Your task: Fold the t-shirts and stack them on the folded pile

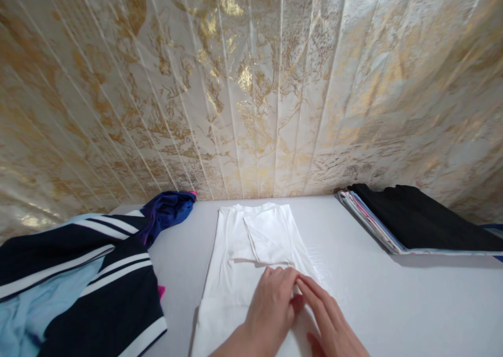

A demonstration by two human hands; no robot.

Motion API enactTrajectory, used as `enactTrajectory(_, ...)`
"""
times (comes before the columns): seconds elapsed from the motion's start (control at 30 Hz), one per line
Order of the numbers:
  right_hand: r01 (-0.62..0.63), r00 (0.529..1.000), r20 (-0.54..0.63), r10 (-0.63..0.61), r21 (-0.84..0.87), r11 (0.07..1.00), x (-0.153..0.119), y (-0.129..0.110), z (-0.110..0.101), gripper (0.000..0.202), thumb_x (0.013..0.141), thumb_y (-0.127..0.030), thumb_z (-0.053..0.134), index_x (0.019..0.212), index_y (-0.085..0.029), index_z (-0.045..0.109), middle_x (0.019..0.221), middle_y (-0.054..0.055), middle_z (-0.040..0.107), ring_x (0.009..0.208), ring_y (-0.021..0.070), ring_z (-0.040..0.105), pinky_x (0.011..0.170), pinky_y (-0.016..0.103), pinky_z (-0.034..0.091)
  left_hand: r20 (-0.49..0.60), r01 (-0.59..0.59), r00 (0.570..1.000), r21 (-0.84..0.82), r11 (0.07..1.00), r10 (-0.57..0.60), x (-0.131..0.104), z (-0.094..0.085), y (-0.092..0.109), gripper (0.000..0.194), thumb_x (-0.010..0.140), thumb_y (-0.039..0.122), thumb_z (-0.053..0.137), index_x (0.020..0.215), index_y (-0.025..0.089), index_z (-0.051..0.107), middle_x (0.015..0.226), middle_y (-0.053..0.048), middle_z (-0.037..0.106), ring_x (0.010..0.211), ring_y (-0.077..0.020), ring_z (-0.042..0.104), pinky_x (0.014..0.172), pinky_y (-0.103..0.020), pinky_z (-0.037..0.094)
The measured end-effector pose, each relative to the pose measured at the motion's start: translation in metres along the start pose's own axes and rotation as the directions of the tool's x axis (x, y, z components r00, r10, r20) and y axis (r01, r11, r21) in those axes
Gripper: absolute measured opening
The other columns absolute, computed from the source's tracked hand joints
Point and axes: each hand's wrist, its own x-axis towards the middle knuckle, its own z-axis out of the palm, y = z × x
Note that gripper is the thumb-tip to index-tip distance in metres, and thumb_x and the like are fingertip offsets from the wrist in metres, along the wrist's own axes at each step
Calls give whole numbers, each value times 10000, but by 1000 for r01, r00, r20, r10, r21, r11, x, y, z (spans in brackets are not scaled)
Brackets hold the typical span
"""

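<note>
A white garment [231, 283] lies on the pale table, its sides folded inward and one sleeve laid across its upper part. My left hand [273, 304] is over the garment's right half, its fingers curled under; whatever they may hold is hidden. Right beside it, my right hand [326, 310] has its fingers stretched out and slanting up to touch the left hand near the knuckles. Nothing shows in my right hand's grasp.
Loose navy clothing with white stripes [129, 283] and a light blue piece [51, 304] lie at the left, beside a bunched dark blue cloth [168, 210]. A folded stack topped with black [416, 218] sits at the right. A gold-patterned curtain [251, 95] hangs behind the table [365, 299].
</note>
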Motion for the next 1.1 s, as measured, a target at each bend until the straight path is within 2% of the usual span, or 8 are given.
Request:
enactTrajectory(0.13, -154, 986, -67, 154, 2, 988, -1, 12, -5, 497, 896, -221, 408, 1383, -252, 313, 1298, 137, 529, 1175, 271, 553, 919, 423, 513, -62, 5, 998, -157, 988, -15, -1, -5, 1, 222, 796, 53, 635, 928, 218, 566, 927, 25, 638, 887, -179, 537, 810, -303, 382)
enactTrajectory(0.23, -348, 937, 5, 348, 79, 934, 0, 20, -12, 373, 942, -332, 389, 1308, -260, 364, 948, 49, 647, 775, 180, 663, 682, 296, 561, -63, -9, 998, -197, 980, -3, 0, -5, 0, 220, 784, 47, 658, 900, 215, 575, 895, 34, 635, 869, -170, 542, 808, -297, 381)
enactTrajectory(0.37, -310, 949, 63, 309, 7, 951, 1, 22, -8, 338, 931, -267, 364, 1266, -236, 386, 687, -34, 607, 549, 141, 618, 500, 225, 504, -45, -45, 998, -130, 990, 39, 2, -2, 0, 253, 779, 16, 635, 927, 211, 568, 933, 22, 613, 902, -177, 542, 830, -317, 388)
enactTrajectory(0.47, -158, 987, -45, 152, -196, 968, 3, 22, -6, 363, 874, -174, 367, 1221, -219, 461, 776, 22, 663, 638, 170, 661, 534, 254, 525, -64, -53, 997, -50, 997, 50, -2, -8, 3, 303, 777, -7, 600, 970, 223, 560, 1019, 13, 593, 959, -184, 532, 851, -328, 405)
enactTrajectory(0.57, -19, 991, -129, -35, -390, 920, 5, 19, -8, 488, 787, -81, 363, 1241, -195, 502, 1056, 103, 682, 918, 232, 672, 704, 328, 553, -71, -85, 994, 51, 995, 89, -20, -30, 4, 335, 775, -5, 565, 1015, 230, 557, 1082, -1, 589, 1000, -191, 541, 864, -334, 430)
enactTrajectory(0.7, 121, 984, -65, -167, -448, 886, 6, 6, 0, 578, 814, -103, 390, 1389, -153, 413, 1444, 108, 455, 1329, 247, 413, 952, 338, 462, -24, -213, 972, 335, 918, 235, -66, -65, -16, 329, 842, 46, 470, 1096, 224, 579, 1208, -34, 605, 1104, -194, 557, 922, -317, 442)
enactTrajectory(0.87, 293, 953, 49, -300, -416, 861, 2, -6, 23, 702, 904, -512, 428, 1485, -151, 273, 1487, 92, 391, 1343, 250, 393, 998, 330, 410, 110, -346, 925, 643, 684, 364, -112, -74, -61, 551, 969, 374, 437, 1455, 148, 307, 1414, -97, 482, 1279, -211, 460, 990, -279, 401)
enactTrajectory(1.1, 248, 960, 12, -279, -500, 830, -3, -3, 25, 831, 874, -606, 443, 1500, -109, 214, 1466, 153, 404, 1293, 302, 456, 977, 390, 425, 97, -271, 957, 637, 722, 273, -124, -73, -64, 851, 927, 588, 432, 1511, 173, -27, 1473, -112, 373, 1320, -227, 417, 1034, -296, 355)
